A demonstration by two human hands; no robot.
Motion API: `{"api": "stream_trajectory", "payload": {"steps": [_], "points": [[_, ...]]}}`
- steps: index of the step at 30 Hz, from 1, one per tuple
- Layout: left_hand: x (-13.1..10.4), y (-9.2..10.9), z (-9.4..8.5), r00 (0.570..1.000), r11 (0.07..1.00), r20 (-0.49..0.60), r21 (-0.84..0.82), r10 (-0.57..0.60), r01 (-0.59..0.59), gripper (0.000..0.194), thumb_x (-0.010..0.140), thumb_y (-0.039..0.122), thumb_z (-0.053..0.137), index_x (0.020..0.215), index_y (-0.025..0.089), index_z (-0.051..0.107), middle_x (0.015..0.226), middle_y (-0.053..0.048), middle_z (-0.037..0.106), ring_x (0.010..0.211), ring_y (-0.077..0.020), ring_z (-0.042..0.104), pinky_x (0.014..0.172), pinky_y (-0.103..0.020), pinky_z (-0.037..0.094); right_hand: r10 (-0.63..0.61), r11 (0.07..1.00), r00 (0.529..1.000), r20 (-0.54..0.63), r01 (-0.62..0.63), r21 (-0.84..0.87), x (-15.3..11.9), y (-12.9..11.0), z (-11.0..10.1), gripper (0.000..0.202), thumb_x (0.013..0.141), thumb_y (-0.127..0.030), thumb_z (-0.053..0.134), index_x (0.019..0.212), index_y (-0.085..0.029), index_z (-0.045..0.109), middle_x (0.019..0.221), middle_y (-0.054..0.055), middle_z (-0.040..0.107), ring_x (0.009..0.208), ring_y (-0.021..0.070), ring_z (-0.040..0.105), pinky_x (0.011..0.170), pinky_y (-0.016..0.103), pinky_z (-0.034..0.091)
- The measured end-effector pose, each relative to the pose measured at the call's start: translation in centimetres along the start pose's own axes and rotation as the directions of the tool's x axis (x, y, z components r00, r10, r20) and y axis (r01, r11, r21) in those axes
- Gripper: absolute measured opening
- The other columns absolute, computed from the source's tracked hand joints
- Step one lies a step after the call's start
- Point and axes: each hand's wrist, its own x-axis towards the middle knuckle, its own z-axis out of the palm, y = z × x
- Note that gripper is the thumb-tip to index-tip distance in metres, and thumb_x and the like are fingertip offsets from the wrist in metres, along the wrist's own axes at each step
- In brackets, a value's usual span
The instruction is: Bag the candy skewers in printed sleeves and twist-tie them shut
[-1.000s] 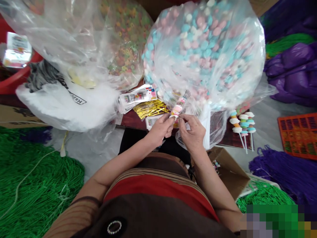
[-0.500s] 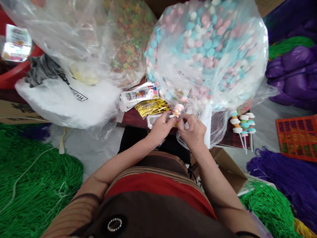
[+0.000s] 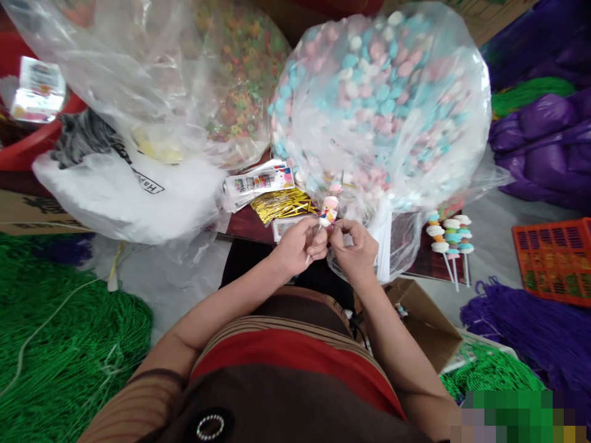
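Note:
My left hand (image 3: 295, 246) is closed around the white stick of a wrapped candy skewer (image 3: 329, 207), and the stick's end shows below the fingers. Pink and white candy fills the clear printed wrapper, which points away from me. Right beside the wrapper's lower end, my right hand (image 3: 356, 247) is closed in a pinch; what lies between its fingertips is too small to make out. Gold twist ties (image 3: 282, 205) lie in a pile left of the skewer. Flat printed bags (image 3: 261, 181) are stacked just behind them.
Behind my hands stands a big clear bag of pastel candies (image 3: 383, 92), with a bag of ring-shaped candies (image 3: 244, 92) to its left. Several unwrapped candy skewers (image 3: 451, 232) lie at the table's right edge. An open cardboard box (image 3: 425, 320) sits below my right arm.
My left hand has shifted down the skewer, so its stick now shows. My right hand has moved slightly away from the left one, still pinching. The view has shifted a little.

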Motion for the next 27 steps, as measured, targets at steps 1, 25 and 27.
{"api": "stream_trajectory", "payload": {"steps": [1, 25, 27], "points": [[0.0, 0.1, -0.1, 1.000, 1.000, 0.025, -0.019, -0.012, 0.012, 0.036, 0.097, 0.017, 0.034, 0.065, 0.017, 0.049, 0.045, 0.006, 0.040, 0.030, -0.0045, 0.027, 0.035, -0.018, 0.025, 0.009, 1.000, 1.000, -0.003, -0.009, 0.004, 0.0, -0.1, -0.1, 0.011, 0.091, -0.016, 0.057, 0.087, -0.021, 0.066, 0.074, 0.001, 0.074, 0.065, 0.0161, 0.068, 0.063, 0.027, 0.051], [0.1, -1.0, -0.7, 0.959, 0.919, -0.099, 0.328, 0.265, -0.220, 0.012, 0.083, 0.018, 0.056, 0.094, 0.021, 0.053, 0.050, 0.012, 0.040, 0.037, -0.0043, 0.027, 0.036, -0.016, 0.017, -0.005, 0.990, 0.994, 0.112, -0.011, 0.143, 0.9, -1.0, -1.2, 0.011, 0.098, -0.023, 0.061, 0.103, -0.023, 0.071, 0.096, 0.006, 0.080, 0.088, 0.0196, 0.076, 0.079, 0.032, 0.061], [0.1, -1.0, -0.7, 0.961, 0.916, -0.105, 0.343, 0.256, -0.207, 0.010, 0.086, 0.019, 0.052, 0.095, 0.020, 0.055, 0.050, 0.012, 0.040, 0.037, -0.0048, 0.027, 0.037, -0.017, 0.017, -0.024, 0.994, 0.996, 0.089, 0.015, 0.104, 0.6, -1.1, -0.9, 0.012, 0.098, -0.020, 0.059, 0.100, -0.023, 0.071, 0.093, 0.005, 0.080, 0.087, 0.0191, 0.076, 0.079, 0.031, 0.061]]}}
